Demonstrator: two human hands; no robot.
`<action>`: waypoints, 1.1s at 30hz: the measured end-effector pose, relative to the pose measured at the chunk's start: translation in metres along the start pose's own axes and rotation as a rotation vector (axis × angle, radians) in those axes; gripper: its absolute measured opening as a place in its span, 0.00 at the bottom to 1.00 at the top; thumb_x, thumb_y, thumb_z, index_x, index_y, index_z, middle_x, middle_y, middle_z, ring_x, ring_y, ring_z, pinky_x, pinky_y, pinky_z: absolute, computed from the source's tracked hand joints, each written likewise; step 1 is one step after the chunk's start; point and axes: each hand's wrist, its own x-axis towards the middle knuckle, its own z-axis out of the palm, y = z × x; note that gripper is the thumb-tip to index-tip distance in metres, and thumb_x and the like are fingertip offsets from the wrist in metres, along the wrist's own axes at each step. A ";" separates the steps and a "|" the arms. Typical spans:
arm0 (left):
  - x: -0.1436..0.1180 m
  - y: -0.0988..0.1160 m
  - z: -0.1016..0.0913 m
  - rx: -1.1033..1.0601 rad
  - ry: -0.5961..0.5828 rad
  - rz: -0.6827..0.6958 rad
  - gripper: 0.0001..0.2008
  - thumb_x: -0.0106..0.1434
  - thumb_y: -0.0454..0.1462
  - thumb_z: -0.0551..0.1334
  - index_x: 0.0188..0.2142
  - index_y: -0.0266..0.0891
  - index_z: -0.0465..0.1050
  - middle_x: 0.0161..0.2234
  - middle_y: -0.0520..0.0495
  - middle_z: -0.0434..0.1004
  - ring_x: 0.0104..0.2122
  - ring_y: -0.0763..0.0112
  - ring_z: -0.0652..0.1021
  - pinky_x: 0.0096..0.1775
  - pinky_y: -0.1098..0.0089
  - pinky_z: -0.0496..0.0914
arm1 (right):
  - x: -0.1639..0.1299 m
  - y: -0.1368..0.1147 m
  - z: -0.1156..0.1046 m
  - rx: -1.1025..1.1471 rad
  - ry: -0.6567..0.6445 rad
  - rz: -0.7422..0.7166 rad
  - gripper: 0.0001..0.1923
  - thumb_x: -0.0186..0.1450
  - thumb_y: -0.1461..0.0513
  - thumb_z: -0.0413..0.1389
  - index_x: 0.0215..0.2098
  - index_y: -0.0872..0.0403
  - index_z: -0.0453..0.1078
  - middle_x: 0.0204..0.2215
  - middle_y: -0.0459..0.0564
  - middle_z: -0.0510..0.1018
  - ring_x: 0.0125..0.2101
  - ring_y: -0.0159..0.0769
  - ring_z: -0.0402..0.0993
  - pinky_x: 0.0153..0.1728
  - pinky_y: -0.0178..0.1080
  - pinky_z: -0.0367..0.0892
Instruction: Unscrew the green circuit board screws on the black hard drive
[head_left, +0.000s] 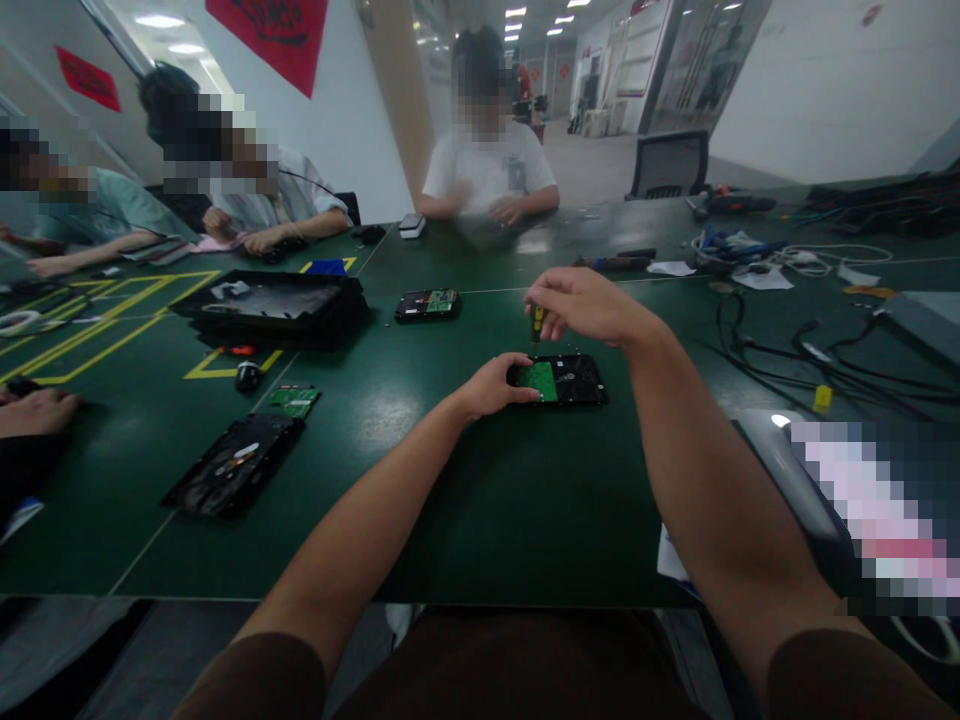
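Observation:
A black hard drive (581,378) lies flat on the green table, its green circuit board (538,378) facing up. My left hand (496,385) grips the drive's left end, thumb along the near edge and fingers along the far edge. Above the board's far edge, my right hand (577,302) is closed around a screwdriver (537,322) with a yellow and black handle. The screwdriver stands roughly upright, its tip down at the drive's far edge; whether it sits in a screw is too small to tell.
Another hard drive (426,304) lies further back. An opened black drive (236,465) and a loose circuit board (296,400) are at left, near a stack of black trays (274,305). Cables (806,345) spread at right. Several people sit around the table; a person's hand (37,408) rests far left.

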 end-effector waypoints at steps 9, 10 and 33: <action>0.001 0.000 0.000 -0.001 0.000 0.009 0.34 0.55 0.43 0.75 0.59 0.37 0.72 0.61 0.36 0.73 0.58 0.51 0.74 0.61 0.51 0.67 | -0.005 -0.003 -0.004 -0.208 0.074 -0.037 0.07 0.67 0.58 0.63 0.34 0.53 0.75 0.29 0.50 0.81 0.25 0.32 0.73 0.24 0.37 0.65; 0.001 0.000 -0.001 -0.001 0.000 0.013 0.34 0.55 0.43 0.75 0.59 0.37 0.72 0.61 0.36 0.73 0.58 0.51 0.74 0.61 0.51 0.67 | -0.005 -0.003 -0.004 -0.211 0.075 -0.035 0.06 0.67 0.59 0.63 0.34 0.53 0.75 0.30 0.50 0.81 0.23 0.31 0.73 0.23 0.37 0.65; -0.001 0.003 0.000 -0.019 0.000 -0.005 0.34 0.55 0.43 0.75 0.59 0.38 0.71 0.62 0.37 0.72 0.59 0.51 0.74 0.62 0.52 0.67 | -0.001 0.001 0.001 -0.033 0.022 -0.063 0.09 0.74 0.56 0.55 0.40 0.52 0.74 0.38 0.51 0.83 0.22 0.28 0.73 0.23 0.37 0.67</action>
